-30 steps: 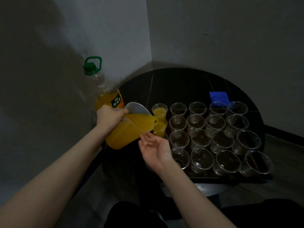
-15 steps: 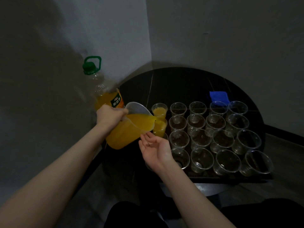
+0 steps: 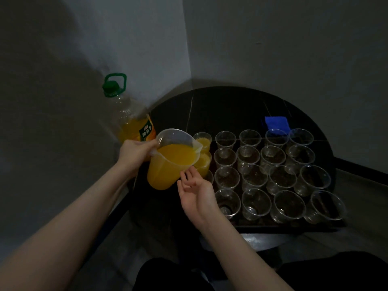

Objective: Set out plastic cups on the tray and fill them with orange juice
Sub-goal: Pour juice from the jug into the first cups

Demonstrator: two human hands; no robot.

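My left hand (image 3: pixel 134 152) grips the handle of a clear plastic jug (image 3: pixel 168 162) holding orange juice, its spout tilted over the left column of cups. My right hand (image 3: pixel 194 190) is palm up, fingers relaxed, with the fingertips touching the jug's lower side. Several clear plastic cups (image 3: pixel 273 175) stand in rows on a dark tray (image 3: pixel 294 225). The far-left cups (image 3: pixel 202 139) hold juice; the others look empty. One cup of the left column is partly hidden behind my right hand.
A large juice bottle (image 3: pixel 130 122) with a green cap and handle stands by the wall behind the jug. A blue cloth (image 3: pixel 276 122) lies on the round dark table (image 3: pixel 231 108) beyond the cups. Walls meet in a corner just behind the table.
The jug has tipped back a little toward upright, its spout lifting from the cups. Both hands stay in nearly the same place.
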